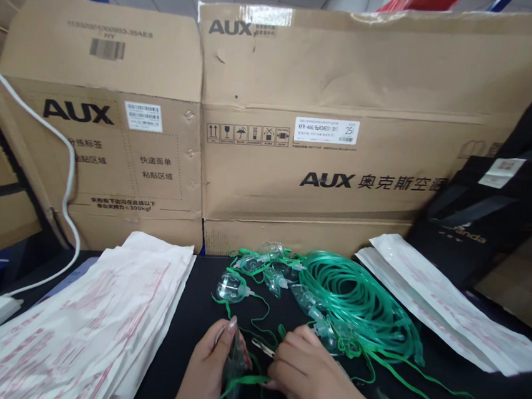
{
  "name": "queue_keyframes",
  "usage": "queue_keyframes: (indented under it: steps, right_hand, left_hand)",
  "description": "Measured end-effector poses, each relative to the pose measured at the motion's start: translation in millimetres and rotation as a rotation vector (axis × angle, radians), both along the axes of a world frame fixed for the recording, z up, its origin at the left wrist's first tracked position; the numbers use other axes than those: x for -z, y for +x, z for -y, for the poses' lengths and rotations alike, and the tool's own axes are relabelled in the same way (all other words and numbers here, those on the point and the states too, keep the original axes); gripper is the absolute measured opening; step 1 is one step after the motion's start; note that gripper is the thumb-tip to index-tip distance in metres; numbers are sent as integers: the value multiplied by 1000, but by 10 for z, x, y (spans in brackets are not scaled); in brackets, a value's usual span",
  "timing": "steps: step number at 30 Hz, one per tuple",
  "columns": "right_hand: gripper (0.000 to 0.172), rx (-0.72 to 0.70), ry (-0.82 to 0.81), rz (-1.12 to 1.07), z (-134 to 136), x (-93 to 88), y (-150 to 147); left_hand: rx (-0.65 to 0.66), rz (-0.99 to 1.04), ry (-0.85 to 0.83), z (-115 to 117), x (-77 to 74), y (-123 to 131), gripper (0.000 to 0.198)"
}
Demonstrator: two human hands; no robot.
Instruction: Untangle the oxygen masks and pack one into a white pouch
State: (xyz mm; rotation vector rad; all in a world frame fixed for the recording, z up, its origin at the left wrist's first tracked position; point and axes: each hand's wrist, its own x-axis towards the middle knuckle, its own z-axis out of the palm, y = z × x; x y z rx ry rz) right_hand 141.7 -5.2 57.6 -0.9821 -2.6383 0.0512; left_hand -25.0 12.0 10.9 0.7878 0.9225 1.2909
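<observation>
Near the front edge, my left hand (209, 366) pinches a clear green oxygen mask (233, 372) between thumb and fingers. To its right, my right hand (306, 373) is closed on a green elastic strap (251, 380) that runs to the mask. A small metal tool (263, 348) sticks out from the fingers of my right hand toward the mask; its far end is hidden by the hand. Beyond my hands lie several other clear masks (234, 287) with green straps, beside a coil of green tubing (355, 296).
White printed paper pouches (109, 310) are stacked at the left, and more pouches (444, 304) lie at the right. Cardboard boxes (266, 193) stand behind the black table. A white cable (70, 187) hangs at the left. A black bag (472, 207) leans at the right.
</observation>
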Motion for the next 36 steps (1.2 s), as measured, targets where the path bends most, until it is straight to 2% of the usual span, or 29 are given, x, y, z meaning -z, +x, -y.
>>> queue_keyframes:
  steps: [7,13,17,20,24,25,28,33,36]
  right_hand:
    - [23,14,86,50,-81,-293,205]
    - [24,61,139,66,-181,-374,384]
    - [22,88,33,56,-174,-296,307]
    - [19,15,-115,25,-93,-190,145]
    - [6,-8,-256,-3,25,-116,-18]
    - [11,4,-279,-20,44,-111,-38]
    - [23,27,-299,-78,71,-87,-66]
    - [7,21,-317,-121,67,13,-116]
    - [10,18,-339,-171,69,35,-144]
  left_hand:
    - [-164,-105,19,-23,29,-48,36]
    - [-201,-134,30,-19,-24,-30,38]
    - [-137,-225,76,6,-47,-10,35]
    - [-91,-318,125,31,-52,3,30]
    - [-109,-334,136,51,-65,22,29]
    - [-97,-338,144,55,-73,27,29]
    - [-49,-326,165,68,-90,44,30]
    - [-5,-331,154,85,-44,66,28]
    - [82,-326,176,86,-24,53,25]
